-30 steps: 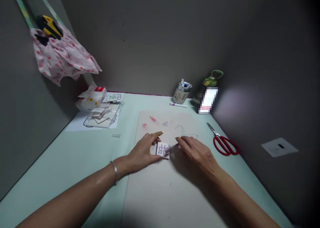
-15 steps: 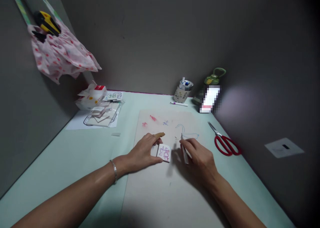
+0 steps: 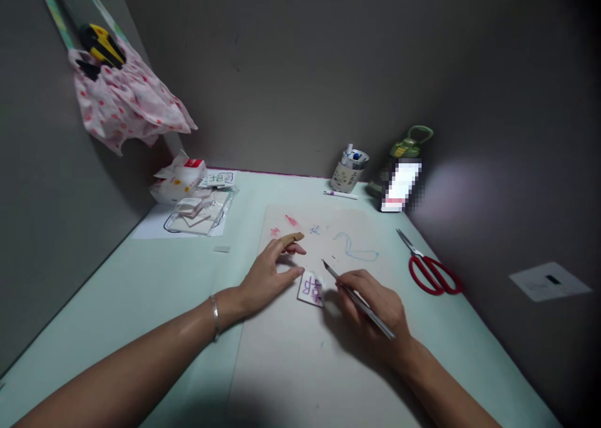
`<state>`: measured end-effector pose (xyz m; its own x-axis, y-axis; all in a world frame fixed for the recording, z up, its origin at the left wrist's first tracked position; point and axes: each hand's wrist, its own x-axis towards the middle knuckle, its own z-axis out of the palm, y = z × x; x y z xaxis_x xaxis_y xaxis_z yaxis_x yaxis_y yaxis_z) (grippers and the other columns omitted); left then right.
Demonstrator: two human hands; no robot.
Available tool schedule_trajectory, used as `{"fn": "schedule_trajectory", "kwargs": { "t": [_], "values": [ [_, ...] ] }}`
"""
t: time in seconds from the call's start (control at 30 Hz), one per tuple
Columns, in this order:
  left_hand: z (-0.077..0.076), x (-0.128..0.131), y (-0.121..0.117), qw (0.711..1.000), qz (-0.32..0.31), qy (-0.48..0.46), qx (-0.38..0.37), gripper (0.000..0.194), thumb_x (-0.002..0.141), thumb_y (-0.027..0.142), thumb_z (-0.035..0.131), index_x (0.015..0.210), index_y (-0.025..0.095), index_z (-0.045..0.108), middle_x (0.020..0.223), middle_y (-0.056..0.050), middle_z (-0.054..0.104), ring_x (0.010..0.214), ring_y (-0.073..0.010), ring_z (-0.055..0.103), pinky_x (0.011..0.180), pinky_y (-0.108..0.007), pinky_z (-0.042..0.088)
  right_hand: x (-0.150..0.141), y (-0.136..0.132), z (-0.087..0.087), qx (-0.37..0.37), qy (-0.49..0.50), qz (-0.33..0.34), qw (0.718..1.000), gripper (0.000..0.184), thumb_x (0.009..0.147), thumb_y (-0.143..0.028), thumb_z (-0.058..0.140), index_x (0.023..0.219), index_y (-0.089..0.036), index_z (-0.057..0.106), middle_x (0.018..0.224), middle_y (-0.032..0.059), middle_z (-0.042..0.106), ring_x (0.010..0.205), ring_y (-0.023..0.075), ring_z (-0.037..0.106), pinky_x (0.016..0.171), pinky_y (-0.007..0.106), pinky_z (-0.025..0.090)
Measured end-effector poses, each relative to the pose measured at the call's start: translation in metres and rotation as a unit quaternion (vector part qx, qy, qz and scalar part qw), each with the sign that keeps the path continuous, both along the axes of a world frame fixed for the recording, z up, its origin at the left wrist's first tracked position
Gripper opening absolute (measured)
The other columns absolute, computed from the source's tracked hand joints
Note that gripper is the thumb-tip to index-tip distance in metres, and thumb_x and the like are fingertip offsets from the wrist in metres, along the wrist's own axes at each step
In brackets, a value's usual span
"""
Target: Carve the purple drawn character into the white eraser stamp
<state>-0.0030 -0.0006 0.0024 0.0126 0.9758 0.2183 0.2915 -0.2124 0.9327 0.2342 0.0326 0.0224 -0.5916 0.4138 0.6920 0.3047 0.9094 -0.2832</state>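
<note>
A small white square block (image 3: 310, 289) with purple characters lies flat on the pale sheet (image 3: 277, 353). My left hand (image 3: 275, 268) is open beside its upper left corner. The thumb tip is close to that corner; I cannot tell whether it touches. A tan wrap or cover (image 3: 292, 239) is on the index finger. In my right hand (image 3: 373, 306), the fingers are closed round a slim silver craft knife (image 3: 359, 301). Its tip points up and left, just above the block's right corner. Small dark bits (image 3: 333, 257) lie beyond the tip.
Red-handled scissors (image 3: 434, 275) lie at the right. Farther back are a pen cup (image 3: 350, 173), a white marker (image 3: 340, 195), a lit phone (image 3: 400, 186) and a green bottle (image 3: 407, 143). Packets (image 3: 197, 215) are piled at the left, below a hanging dotted pouch (image 3: 131, 106).
My left hand has let go of the block, which now lies turned on the sheet. The knife has swung from near upright to a lean, its tip now nearer the block.
</note>
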Motion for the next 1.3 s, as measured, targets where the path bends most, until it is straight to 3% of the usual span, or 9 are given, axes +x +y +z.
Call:
{"fn": "schedule_trajectory", "kwargs": {
  "t": [0.17, 0.4, 0.67, 0.97, 1.3],
  "values": [
    [0.006, -0.001, 0.001, 0.999, 0.018, -0.046, -0.019, 0.053, 0.088, 0.023, 0.061, 0.14, 0.022, 0.048, 0.113, -0.006, 0.064, 0.116, -0.0215, 0.054, 0.105, -0.041, 0.04, 0.001, -0.001, 0.001, -0.013, -0.004, 0.012, 1.0, 0.024, 0.091, -0.003, 0.054, 0.109, -0.017, 0.061, 0.088, 0.0078, 0.067, 0.073, 0.0161, 0.066, 0.058, 0.026, 0.051],
    [0.013, 0.0, 0.001, 0.997, 0.018, -0.075, -0.027, 0.051, 0.088, 0.026, 0.061, 0.137, 0.02, 0.049, 0.094, -0.003, 0.065, 0.094, -0.0184, 0.06, 0.094, -0.037, 0.044, 0.002, -0.002, 0.002, -0.012, -0.015, 0.022, 1.0, 0.025, 0.09, -0.002, 0.056, 0.11, -0.016, 0.061, 0.092, 0.0098, 0.067, 0.072, 0.0154, 0.066, 0.058, 0.025, 0.05],
    [0.017, 0.0, 0.0, 0.997, 0.014, -0.071, -0.028, 0.051, 0.087, 0.026, 0.063, 0.136, 0.021, 0.05, 0.095, -0.003, 0.067, 0.091, -0.0193, 0.06, 0.095, -0.041, 0.044, 0.002, -0.005, 0.004, -0.031, -0.023, 0.035, 0.999, 0.024, 0.091, -0.004, 0.054, 0.109, -0.017, 0.063, 0.092, 0.0096, 0.067, 0.072, 0.0151, 0.066, 0.058, 0.025, 0.051],
    [0.015, 0.001, 0.0, 0.999, 0.009, -0.048, -0.024, 0.053, 0.084, 0.024, 0.065, 0.135, 0.026, 0.051, 0.099, -0.004, 0.07, 0.118, -0.0282, 0.057, 0.112, -0.051, 0.036, -0.001, -0.007, 0.009, -0.06, -0.023, 0.059, 0.996, 0.026, 0.092, -0.003, 0.052, 0.11, -0.017, 0.064, 0.095, 0.0104, 0.067, 0.075, 0.0163, 0.068, 0.06, 0.026, 0.054],
    [0.013, 0.005, 0.0, 0.999, 0.004, -0.024, -0.046, 0.058, 0.082, 0.024, 0.063, 0.138, 0.021, 0.049, 0.101, -0.006, 0.069, 0.101, -0.0256, 0.062, 0.1, -0.049, 0.047, -0.002, -0.008, 0.008, -0.062, -0.03, 0.076, 0.995, 0.026, 0.093, -0.003, 0.052, 0.112, -0.017, 0.063, 0.096, 0.0115, 0.068, 0.076, 0.0157, 0.069, 0.062, 0.026, 0.055]
  ]
}}
